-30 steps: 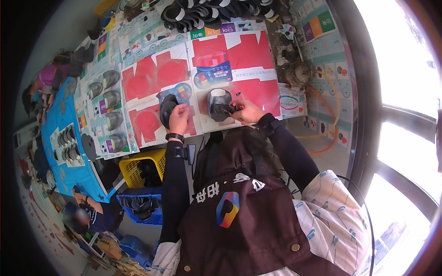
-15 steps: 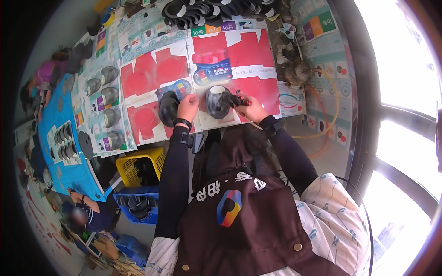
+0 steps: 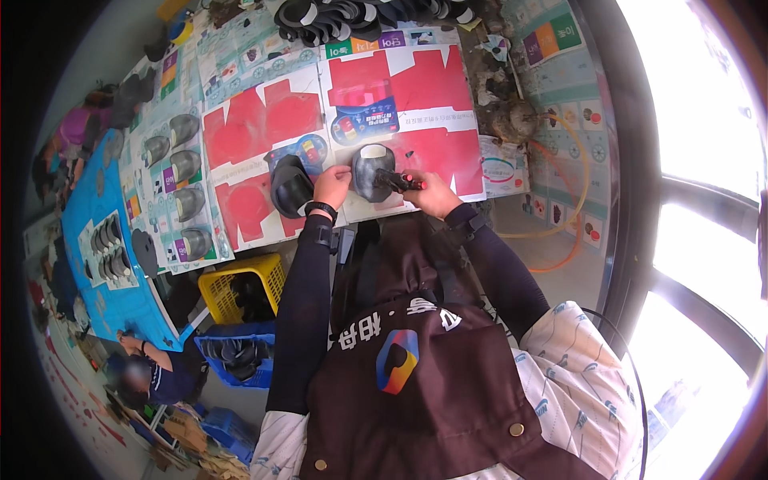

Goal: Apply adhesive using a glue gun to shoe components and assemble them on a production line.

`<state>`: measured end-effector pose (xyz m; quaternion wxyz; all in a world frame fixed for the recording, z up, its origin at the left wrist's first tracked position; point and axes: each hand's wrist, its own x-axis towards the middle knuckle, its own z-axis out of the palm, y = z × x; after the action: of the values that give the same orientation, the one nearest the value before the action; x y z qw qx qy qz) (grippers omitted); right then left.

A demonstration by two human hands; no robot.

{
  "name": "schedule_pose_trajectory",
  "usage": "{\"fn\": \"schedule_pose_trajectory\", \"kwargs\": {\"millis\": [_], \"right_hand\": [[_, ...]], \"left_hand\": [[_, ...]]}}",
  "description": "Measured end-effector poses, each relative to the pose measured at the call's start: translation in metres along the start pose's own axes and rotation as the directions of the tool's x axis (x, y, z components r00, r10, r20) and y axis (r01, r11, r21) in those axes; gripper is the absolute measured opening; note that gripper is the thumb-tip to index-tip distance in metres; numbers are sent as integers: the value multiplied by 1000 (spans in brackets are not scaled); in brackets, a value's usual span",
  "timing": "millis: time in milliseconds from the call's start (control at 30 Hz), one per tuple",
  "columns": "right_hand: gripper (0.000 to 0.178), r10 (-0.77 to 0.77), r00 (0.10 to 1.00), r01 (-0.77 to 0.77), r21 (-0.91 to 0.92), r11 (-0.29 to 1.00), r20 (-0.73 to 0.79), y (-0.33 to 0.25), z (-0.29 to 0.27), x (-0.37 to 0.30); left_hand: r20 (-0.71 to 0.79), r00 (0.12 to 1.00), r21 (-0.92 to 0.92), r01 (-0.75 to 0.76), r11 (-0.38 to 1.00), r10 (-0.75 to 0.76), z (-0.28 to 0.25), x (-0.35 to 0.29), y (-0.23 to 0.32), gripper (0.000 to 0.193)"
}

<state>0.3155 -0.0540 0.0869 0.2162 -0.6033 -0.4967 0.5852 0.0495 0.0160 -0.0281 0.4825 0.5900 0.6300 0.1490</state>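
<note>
At the far left, four grey shoe pieces (image 3: 182, 182) are lying in a column on a printed sheet, and below the table edge a yellow crate (image 3: 244, 294) is sitting above a blue crate (image 3: 232, 360). A black shoe piece (image 3: 290, 186) is resting just left of my left hand.

I am reaching my left arm straight forward in its dark sleeve, a black band at the wrist, and my left hand (image 3: 332, 186) is resting on the table (image 3: 240, 128) with its fingers curled against the left side of the dark cup-shaped piece (image 3: 371, 170), steadying it. That piece is sitting on the red and white flattened cartons in front of me, between my two hands, its pale rim turned upward.

I am bending my right arm in from the right, and my right hand (image 3: 428, 192) is closing its fingers around a small black tool with a red tip (image 3: 398, 181), whose end is lying against the piece's right side.

Along the table's far edge a heap of black soles (image 3: 360, 16) is piling up; I cannot count them.
</note>
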Motion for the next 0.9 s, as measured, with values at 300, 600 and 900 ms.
{"fn": "schedule_pose_trajectory", "kwargs": {"millis": [300,600,900], "right_hand": [[28,46,996,-51,-55,997,-74,21,-8,-12],[29,105,990,-117,-139,983,-91,15,-13,-21],[23,-24,988,-12,-226,974,-153,3,-8,-20]], "left_hand": [[43,999,-138,38,990,-32,13,-3,9,22],[-9,1000,-100,-1,995,0,15,-11,13,18],[5,996,-138,85,987,-85,14,-19,30,22]]}}
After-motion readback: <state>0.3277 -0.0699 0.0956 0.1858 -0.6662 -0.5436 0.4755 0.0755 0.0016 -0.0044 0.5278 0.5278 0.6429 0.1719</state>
